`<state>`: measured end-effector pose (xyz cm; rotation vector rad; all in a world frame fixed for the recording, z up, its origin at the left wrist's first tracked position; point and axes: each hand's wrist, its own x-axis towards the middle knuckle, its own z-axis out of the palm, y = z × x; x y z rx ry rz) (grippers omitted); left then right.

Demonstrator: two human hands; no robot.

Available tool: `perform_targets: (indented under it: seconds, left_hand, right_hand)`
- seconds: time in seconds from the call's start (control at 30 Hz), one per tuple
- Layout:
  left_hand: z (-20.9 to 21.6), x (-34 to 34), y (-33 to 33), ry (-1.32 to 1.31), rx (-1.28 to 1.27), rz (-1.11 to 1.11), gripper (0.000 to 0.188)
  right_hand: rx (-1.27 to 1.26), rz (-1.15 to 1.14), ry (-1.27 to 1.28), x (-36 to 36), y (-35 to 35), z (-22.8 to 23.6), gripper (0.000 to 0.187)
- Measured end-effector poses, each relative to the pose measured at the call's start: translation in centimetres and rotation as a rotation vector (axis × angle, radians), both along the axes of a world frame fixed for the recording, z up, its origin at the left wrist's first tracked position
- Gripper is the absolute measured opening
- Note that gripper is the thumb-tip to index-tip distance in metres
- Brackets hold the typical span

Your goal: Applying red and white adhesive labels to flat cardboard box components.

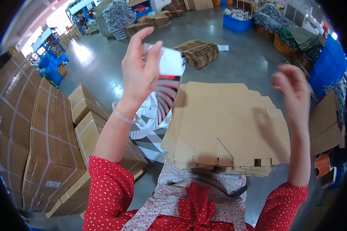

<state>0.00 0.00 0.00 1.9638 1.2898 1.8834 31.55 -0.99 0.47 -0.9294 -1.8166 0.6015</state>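
Fingers (152, 52) of the left hand (140, 71) pinch a small white slip (170, 61), holding it raised above the near stack of flat cardboard blanks (227, 123); the right hand (293, 86) hovers blurred over the stack's right side, its fingers loosely curled and holding nothing. The room is a large warehouse with a glossy grey concrete floor (104, 65) that catches the light. The slip is plain white, roughly rectangular, slightly bent at its edge. The blanks are brown, die-cut with tabs and slots, piled unevenly in front of the person. Under the stack's left edge lies a sheet printed with red, white and black curved stripes (158, 109). At the left stand sealed brown cartons (50, 146) strapped with pale bands, one bearing a small white label (53, 184). Farther off on the floor sit another pile of flat cardboard (199, 53), a blue crate (237, 24) and blue racks (50, 50).
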Motion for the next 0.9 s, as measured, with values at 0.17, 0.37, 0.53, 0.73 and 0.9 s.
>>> perform_targets:
  seconds: [0.17,0.37,0.53,0.73,0.9]
  left_hand:
    - [5.2,3.3,-0.5,-0.061,-0.026,-0.062,0.033]
    - [5.5,2.1,-1.4,-0.290,-0.217,-0.361,0.034]
    - [3.2,1.3,-1.8,-0.375,-0.199,-0.558,0.033]
    - [3.7,0.6,-2.8,-0.137,-0.252,-0.537,0.030]
    - [4.0,0.1,-3.4,-0.331,-0.501,-0.632,0.047]
  right_hand:
    - [0.089,0.228,0.160,-9.8,-1.3,0.6,0.018]
    - [0.178,0.251,0.279,-11.0,1.0,-1.3,0.022]
    - [0.174,0.200,0.204,-11.4,1.4,-1.8,0.020]
    - [0.356,0.089,0.091,-12.3,0.8,-1.1,0.022]
    - [0.541,-0.052,-0.068,-12.7,-1.4,-0.5,0.024]
